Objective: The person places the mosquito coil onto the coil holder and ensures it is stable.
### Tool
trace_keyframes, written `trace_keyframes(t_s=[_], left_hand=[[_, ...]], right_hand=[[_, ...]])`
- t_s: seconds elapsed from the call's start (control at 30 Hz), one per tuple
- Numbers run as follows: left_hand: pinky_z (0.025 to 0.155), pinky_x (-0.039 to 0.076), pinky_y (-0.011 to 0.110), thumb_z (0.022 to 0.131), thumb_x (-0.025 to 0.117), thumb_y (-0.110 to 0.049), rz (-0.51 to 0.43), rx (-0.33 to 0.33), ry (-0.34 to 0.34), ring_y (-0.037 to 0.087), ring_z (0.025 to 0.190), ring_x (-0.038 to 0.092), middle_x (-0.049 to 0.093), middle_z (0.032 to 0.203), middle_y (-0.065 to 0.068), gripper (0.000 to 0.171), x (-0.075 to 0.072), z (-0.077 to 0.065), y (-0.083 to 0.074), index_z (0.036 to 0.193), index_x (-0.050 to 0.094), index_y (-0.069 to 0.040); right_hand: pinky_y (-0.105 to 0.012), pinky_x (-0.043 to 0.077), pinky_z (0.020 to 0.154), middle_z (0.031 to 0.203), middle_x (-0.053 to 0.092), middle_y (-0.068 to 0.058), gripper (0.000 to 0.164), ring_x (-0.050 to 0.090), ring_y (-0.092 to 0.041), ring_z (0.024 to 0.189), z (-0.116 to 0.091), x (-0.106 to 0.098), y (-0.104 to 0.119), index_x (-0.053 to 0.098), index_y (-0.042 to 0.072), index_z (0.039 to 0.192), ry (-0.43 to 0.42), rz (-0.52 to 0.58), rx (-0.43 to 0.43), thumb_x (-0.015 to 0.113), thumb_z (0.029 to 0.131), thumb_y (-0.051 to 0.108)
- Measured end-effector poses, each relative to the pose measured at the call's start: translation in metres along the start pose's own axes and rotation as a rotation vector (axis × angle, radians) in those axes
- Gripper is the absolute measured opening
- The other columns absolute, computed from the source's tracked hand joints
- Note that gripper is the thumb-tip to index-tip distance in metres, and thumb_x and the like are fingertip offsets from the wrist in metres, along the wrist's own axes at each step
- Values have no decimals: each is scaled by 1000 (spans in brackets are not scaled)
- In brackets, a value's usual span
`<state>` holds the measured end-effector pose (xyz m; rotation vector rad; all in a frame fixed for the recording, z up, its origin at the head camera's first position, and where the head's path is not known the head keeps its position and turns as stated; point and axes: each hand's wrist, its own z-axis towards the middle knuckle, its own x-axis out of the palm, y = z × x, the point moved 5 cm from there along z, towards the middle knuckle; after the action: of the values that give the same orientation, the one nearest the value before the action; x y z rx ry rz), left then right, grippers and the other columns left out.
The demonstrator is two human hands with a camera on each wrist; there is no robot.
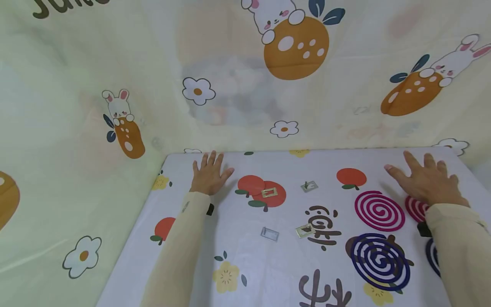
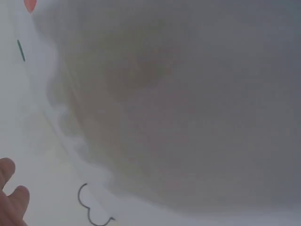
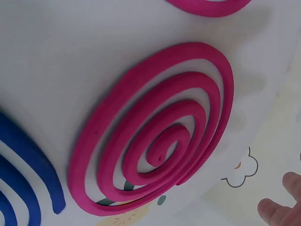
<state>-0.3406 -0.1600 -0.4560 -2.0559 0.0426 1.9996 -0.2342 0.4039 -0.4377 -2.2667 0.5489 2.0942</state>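
My left hand (image 1: 209, 175) is held out over the far left of the table, fingers straight and spread, holding nothing. Its fingertips (image 2: 7, 169) just enter the left wrist view. On the far right, my right hand (image 1: 429, 181) is also spread and holds nothing. Beneath its wrist lies a pink mosquito coil (image 1: 415, 209), partly hidden by hand and sleeve, which shows whole in the right wrist view. Left of it are another pink mosquito coil (image 1: 379, 210) and a dark blue one (image 1: 380, 261). A second blue coil (image 3: 35, 197) is mostly covered by the right sleeve.
Several small metal stands lie mid-table: one (image 1: 269, 192) on a printed fruit, one (image 1: 309, 186) farther right, and two nearer, a left stand (image 1: 270, 234) and a right stand (image 1: 305, 230). A printed curtain (image 1: 238, 140) rises behind and along the left side of the white tablecloth (image 1: 245, 264).
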Motion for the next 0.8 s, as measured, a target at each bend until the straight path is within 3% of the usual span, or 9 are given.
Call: trace_keyframes(t_s=[0.37,0.67,0.8], left_hand=[[123,3,69,105,32,-67,-79,-39,61,39,161,8,13,175,13,82,10,-8,0,168,19,-17],[122,5,70,105,36,-64,-187,-1,42,40,158,20,24,172,15,81,11,-21,-11,166,27,-13],[122,11,70,105,38,-63,-223,20,13,39,156,25,28,170,16,80,11,-26,-19,165,30,-11]], right_hand=[[-88,9,104,157,-3,-48,108,-1,-74,140,-9,4,-4,-1,0,163,34,56,-25,26,97,81],[-88,12,102,159,-5,-46,104,-2,-72,142,-13,8,3,-6,4,164,69,104,-62,29,99,78],[-89,12,99,160,-7,-45,102,-3,-70,144,-19,7,8,-9,6,164,99,151,-77,30,101,76]])
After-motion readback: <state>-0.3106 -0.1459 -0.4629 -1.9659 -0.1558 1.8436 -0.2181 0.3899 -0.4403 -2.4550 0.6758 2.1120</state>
